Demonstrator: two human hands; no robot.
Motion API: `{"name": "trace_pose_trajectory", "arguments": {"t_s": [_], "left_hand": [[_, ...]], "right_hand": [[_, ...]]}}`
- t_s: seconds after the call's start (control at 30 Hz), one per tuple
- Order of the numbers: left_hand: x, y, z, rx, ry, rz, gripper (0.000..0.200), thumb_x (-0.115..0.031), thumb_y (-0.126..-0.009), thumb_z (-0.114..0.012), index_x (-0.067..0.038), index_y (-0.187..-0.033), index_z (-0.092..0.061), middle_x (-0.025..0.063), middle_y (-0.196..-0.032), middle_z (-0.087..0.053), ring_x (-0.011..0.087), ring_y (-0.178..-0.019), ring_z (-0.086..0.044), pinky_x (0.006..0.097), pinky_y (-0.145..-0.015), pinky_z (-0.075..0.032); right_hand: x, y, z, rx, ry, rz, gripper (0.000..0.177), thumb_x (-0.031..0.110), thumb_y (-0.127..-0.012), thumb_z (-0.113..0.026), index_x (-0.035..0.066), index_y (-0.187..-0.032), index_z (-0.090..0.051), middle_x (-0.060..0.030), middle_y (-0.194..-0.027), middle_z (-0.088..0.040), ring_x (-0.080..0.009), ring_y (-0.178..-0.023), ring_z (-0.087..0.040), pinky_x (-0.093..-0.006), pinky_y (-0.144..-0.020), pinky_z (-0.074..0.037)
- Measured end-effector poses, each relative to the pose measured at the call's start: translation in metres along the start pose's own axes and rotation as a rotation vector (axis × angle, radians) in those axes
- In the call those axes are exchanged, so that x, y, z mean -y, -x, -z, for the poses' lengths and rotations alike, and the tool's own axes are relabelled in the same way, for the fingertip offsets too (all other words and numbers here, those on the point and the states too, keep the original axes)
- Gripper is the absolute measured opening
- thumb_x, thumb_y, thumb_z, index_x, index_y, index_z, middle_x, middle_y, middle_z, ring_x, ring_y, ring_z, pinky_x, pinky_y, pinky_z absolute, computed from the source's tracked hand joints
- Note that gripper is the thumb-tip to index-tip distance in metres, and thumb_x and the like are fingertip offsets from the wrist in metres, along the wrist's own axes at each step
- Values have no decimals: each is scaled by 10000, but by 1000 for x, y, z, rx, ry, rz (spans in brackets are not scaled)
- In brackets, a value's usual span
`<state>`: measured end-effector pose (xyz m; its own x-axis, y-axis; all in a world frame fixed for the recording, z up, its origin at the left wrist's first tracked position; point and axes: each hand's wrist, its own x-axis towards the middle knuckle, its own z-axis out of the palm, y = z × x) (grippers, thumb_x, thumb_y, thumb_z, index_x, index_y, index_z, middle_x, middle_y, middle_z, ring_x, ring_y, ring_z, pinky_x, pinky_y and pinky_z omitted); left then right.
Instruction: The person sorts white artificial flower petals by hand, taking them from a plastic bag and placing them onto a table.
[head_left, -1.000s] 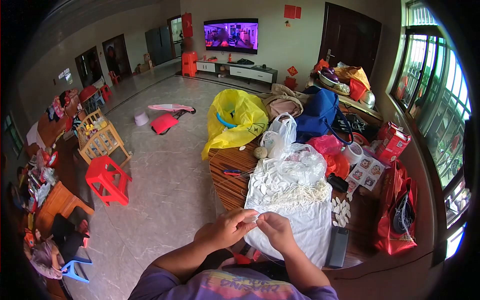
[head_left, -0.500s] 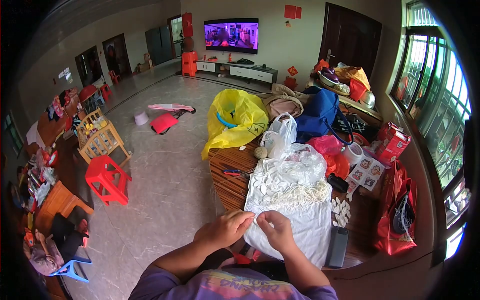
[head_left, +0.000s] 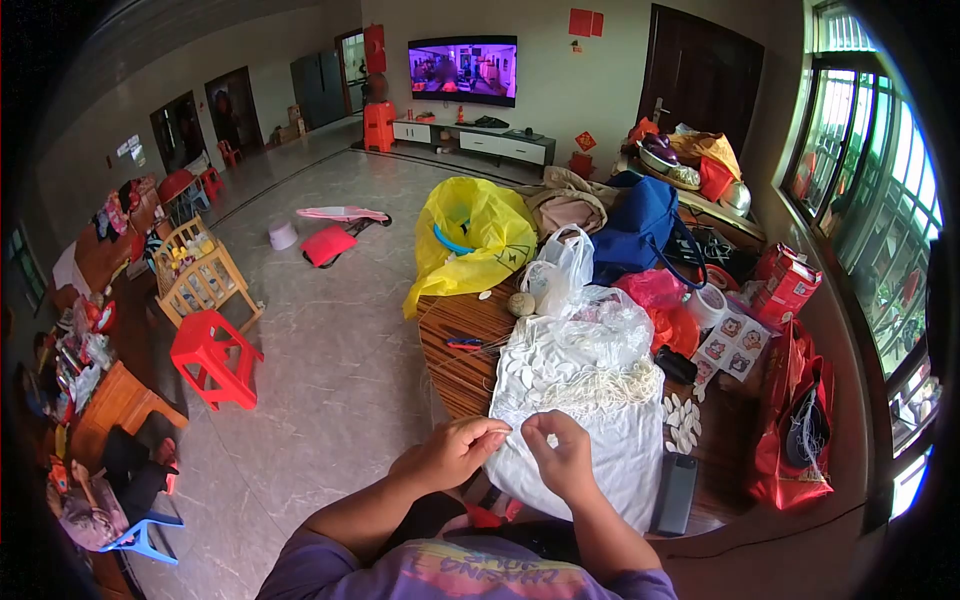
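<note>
My left hand [head_left: 455, 455] and my right hand [head_left: 560, 458] are raised over the near edge of a white cloth [head_left: 600, 475]. Each has thumb and fingers pinched together, the fingertips a short gap apart. Something small and pale seems to be at the fingertips, too fine to make out. Beyond them a bundle of cream strings [head_left: 625, 388] lies across the cloth. Flat white oval pieces [head_left: 527, 370] are scattered at its left, and more white pieces [head_left: 682, 425] rest on the wood at the right.
A dark phone [head_left: 675, 495] lies by the cloth's right edge. Clear plastic bags [head_left: 610, 325], a yellow bag [head_left: 470, 225] and a blue bag [head_left: 640, 225] crowd the table's far side. A red bag [head_left: 795, 430] stands at right. A red stool [head_left: 215, 358] is on the floor.
My right hand has moved slightly up and to the right, widening the gap between the fingertips. My left hand has hardly moved.
</note>
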<state>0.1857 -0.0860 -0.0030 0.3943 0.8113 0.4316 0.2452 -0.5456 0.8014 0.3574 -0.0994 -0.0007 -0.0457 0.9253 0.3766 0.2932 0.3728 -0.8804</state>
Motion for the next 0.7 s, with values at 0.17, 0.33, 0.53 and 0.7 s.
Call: {"name": "trace_pose_trajectory", "arguments": {"t_s": [0.17, 0.33, 0.53, 0.7], "left_hand": [[3, 0, -1, -33, 80, 100, 173, -131, -855, -514, 6, -931, -586, 54, -735, -612, 94, -687, -574, 236, -603, -457], [13, -5, 1, -92, 198, 192, 182, -145, -862, -508, -2, -936, -592, 20, -671, -587, 44, -583, -509, 190, -521, -417], [15, -14, 6, -122, 393, 324, 195, -159, -868, -500, -12, -956, -593, 26, -732, -569, 41, -552, -472, 178, -489, -402], [15, -20, 6, -132, 494, 308, 195, -138, -867, -500, -9, -1000, -560, 26, -737, -569, 43, -556, -475, 178, -504, -409]], "right_hand": [[-4, -4, 4, -35, -20, 99, 96, 17, -793, -550, -5, -874, -599, -79, -732, -592, -133, -691, -557, -240, -657, -429], [-4, -3, 15, -82, -179, 77, 174, -28, -829, -478, 1, -972, -575, -80, -777, -593, -123, -722, -550, -227, -690, -422], [6, -5, 27, -96, -557, 71, 218, 31, -863, -474, 10, -1071, -414, -96, -807, -597, -129, -728, -557, -231, -692, -440], [-2, -5, 31, -88, -429, 89, 92, 25, -845, -505, -6, -931, -512, -108, -887, -612, -142, -807, -581, -246, -734, -439]]}}
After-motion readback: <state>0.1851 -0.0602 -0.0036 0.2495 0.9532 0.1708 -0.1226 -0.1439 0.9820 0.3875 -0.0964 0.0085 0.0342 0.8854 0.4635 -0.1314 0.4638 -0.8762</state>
